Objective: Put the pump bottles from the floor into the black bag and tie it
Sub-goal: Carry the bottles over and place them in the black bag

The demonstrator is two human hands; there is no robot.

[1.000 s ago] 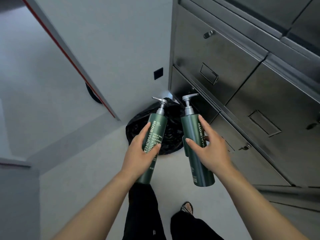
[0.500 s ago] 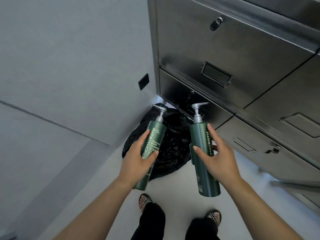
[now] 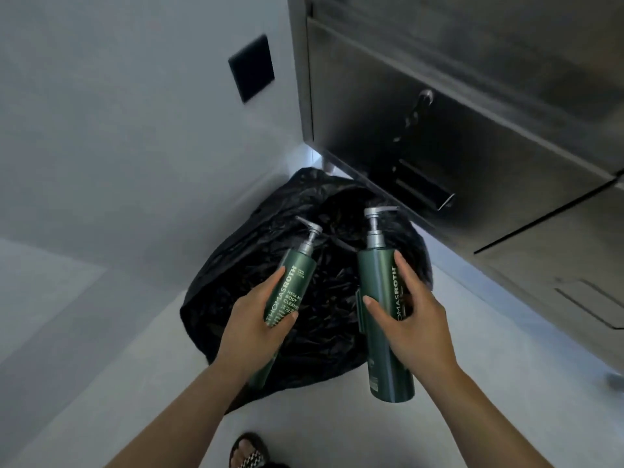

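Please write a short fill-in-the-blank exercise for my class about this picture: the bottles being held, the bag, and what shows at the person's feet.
1. The left hand grips the left bottle and the right hand grips the right bottle; both bottle bodies are dark ____.
2. Beneath the bottles, on the floor, lies a crumpled bag of ____ plastic.
3. The foot at the bottom edge wears a ____.

Missing words: green; black; sandal

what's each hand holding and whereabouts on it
The left hand grips the left bottle round the middle of its body. The right hand grips the right bottle round its middle too.
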